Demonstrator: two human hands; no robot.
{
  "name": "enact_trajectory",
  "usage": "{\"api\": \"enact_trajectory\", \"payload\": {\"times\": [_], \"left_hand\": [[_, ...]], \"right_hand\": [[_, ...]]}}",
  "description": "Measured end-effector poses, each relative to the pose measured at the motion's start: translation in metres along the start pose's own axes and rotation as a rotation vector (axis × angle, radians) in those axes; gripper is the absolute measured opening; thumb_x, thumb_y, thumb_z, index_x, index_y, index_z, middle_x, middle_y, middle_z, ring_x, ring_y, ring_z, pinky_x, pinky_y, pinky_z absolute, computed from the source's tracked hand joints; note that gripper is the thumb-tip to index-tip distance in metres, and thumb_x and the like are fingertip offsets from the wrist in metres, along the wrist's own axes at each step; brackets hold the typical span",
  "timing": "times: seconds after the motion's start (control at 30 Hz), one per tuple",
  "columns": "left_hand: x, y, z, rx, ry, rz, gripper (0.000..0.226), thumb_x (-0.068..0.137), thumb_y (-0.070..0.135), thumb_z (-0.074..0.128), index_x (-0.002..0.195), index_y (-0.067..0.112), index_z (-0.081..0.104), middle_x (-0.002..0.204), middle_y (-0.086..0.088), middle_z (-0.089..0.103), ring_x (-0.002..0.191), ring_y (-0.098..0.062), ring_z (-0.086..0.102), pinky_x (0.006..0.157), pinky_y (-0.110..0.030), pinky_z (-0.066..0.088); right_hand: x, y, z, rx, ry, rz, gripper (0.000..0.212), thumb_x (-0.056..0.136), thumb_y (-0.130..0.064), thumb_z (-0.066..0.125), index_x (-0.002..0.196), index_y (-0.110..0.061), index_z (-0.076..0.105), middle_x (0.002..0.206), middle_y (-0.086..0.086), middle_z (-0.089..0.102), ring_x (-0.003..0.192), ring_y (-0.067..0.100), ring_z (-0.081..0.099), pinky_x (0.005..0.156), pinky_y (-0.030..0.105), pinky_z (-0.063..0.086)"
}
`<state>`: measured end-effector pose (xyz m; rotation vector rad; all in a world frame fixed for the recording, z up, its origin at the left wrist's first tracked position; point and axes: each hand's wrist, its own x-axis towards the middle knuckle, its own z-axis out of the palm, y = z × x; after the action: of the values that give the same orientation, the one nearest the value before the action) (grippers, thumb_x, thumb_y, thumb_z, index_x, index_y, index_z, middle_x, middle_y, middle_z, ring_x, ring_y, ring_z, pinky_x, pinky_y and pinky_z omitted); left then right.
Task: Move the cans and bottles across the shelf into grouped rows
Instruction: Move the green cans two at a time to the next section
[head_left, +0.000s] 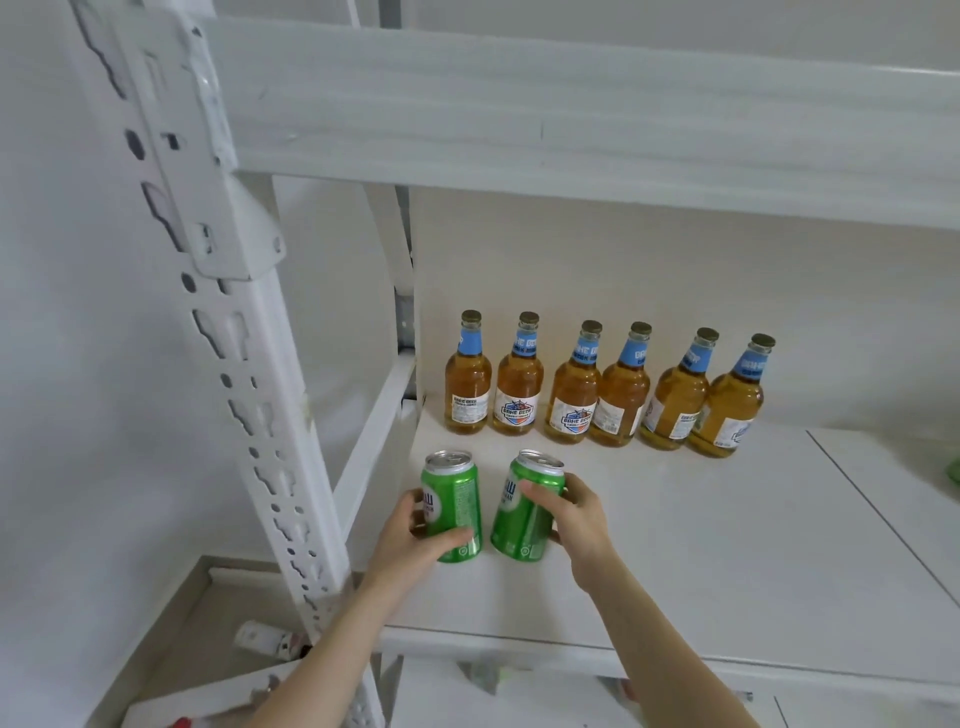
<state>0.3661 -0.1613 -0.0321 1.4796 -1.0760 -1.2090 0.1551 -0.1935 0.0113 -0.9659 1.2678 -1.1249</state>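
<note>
Several amber bottles (574, 389) with blue neck labels stand in a row along the back of the white shelf (727, 545). Two green cans sit in front of them near the shelf's left end. My left hand (415, 540) wraps around the left green can (457, 499), which stands upright. My right hand (576, 519) grips the right green can (524, 514), which leans slightly to the right. The two cans are a small gap apart.
A white perforated upright post (249, 374) rises at the left, close to my left arm. The shelf above (571, 114) overhangs the bottles. A green object (953, 467) shows at the far right edge. Small items lie on the floor below.
</note>
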Motion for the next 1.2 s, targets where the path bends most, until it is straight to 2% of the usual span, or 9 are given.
{"api": "enact_trajectory", "payload": {"times": [0.13, 0.23, 0.43, 0.57, 0.83, 1.07, 1.13, 1.2], "left_hand": [[-0.027, 0.001, -0.007, -0.053, -0.022, -0.004, 0.059, 0.058, 0.027, 0.093, 0.108, 0.027, 0.062, 0.101, 0.012, 0.076, 0.094, -0.008, 0.072, 0.078, -0.026, 0.055], [-0.044, 0.000, -0.014, -0.089, -0.028, -0.014, 0.053, 0.065, 0.019, 0.090, 0.109, 0.026, 0.062, 0.102, 0.008, 0.076, 0.096, -0.010, 0.071, 0.083, -0.030, 0.054], [-0.077, 0.002, -0.022, -0.062, -0.117, -0.008, 0.052, 0.069, 0.021, 0.087, 0.114, 0.026, 0.062, 0.107, 0.005, 0.075, 0.101, -0.014, 0.070, 0.087, -0.034, 0.054], [-0.094, 0.003, -0.019, -0.042, -0.152, 0.001, 0.054, 0.068, 0.022, 0.088, 0.116, 0.026, 0.061, 0.108, 0.004, 0.075, 0.097, -0.010, 0.071, 0.078, -0.026, 0.054], [-0.121, 0.023, 0.010, -0.009, -0.171, 0.068, 0.048, 0.071, 0.025, 0.087, 0.112, 0.031, 0.062, 0.104, 0.008, 0.075, 0.095, -0.008, 0.071, 0.072, -0.018, 0.053], [-0.138, 0.038, 0.072, -0.030, -0.153, 0.081, 0.048, 0.072, 0.018, 0.086, 0.114, 0.022, 0.062, 0.108, -0.001, 0.075, 0.101, -0.019, 0.071, 0.089, -0.039, 0.057], [-0.146, 0.039, 0.098, -0.028, -0.150, 0.075, 0.048, 0.073, 0.019, 0.085, 0.114, 0.022, 0.062, 0.108, -0.001, 0.074, 0.102, -0.019, 0.070, 0.091, -0.041, 0.056], [-0.155, 0.041, 0.126, -0.029, -0.155, 0.069, 0.048, 0.073, 0.021, 0.085, 0.114, 0.025, 0.061, 0.108, 0.002, 0.074, 0.101, -0.016, 0.070, 0.088, -0.036, 0.057]], "right_hand": [[-0.035, 0.001, 0.004, 0.063, 0.013, 0.012, 0.039, 0.069, -0.027, 0.085, 0.104, -0.018, 0.069, 0.095, 0.000, 0.075, 0.089, 0.016, 0.070, 0.066, 0.031, 0.056], [-0.058, 0.004, 0.004, 0.096, 0.022, 0.022, 0.032, 0.078, -0.022, 0.080, 0.107, -0.016, 0.069, 0.099, 0.004, 0.074, 0.093, 0.019, 0.070, 0.065, 0.032, 0.056], [-0.095, 0.007, -0.002, 0.122, 0.062, 0.018, 0.030, 0.080, -0.019, 0.077, 0.109, -0.013, 0.068, 0.102, 0.008, 0.073, 0.094, 0.022, 0.068, 0.068, 0.035, 0.057], [-0.114, 0.008, -0.011, 0.126, 0.073, 0.010, 0.030, 0.081, -0.020, 0.077, 0.109, -0.014, 0.068, 0.102, 0.009, 0.073, 0.096, 0.024, 0.068, 0.071, 0.036, 0.057], [-0.133, -0.002, -0.042, 0.140, 0.066, -0.018, 0.031, 0.081, -0.019, 0.077, 0.109, -0.013, 0.067, 0.101, 0.008, 0.073, 0.091, 0.020, 0.070, 0.065, 0.031, 0.056], [-0.139, -0.015, -0.105, 0.113, 0.063, -0.037, 0.035, 0.079, -0.020, 0.079, 0.111, -0.013, 0.066, 0.103, 0.008, 0.073, 0.095, 0.023, 0.069, 0.070, 0.036, 0.056], [-0.143, -0.020, -0.129, 0.105, 0.065, -0.044, 0.035, 0.078, -0.021, 0.080, 0.110, -0.014, 0.067, 0.102, 0.007, 0.073, 0.094, 0.021, 0.069, 0.069, 0.034, 0.056], [-0.147, -0.023, -0.156, 0.092, 0.069, -0.053, 0.038, 0.075, -0.024, 0.082, 0.109, -0.014, 0.068, 0.102, 0.007, 0.074, 0.094, 0.021, 0.070, 0.069, 0.033, 0.055]]}}
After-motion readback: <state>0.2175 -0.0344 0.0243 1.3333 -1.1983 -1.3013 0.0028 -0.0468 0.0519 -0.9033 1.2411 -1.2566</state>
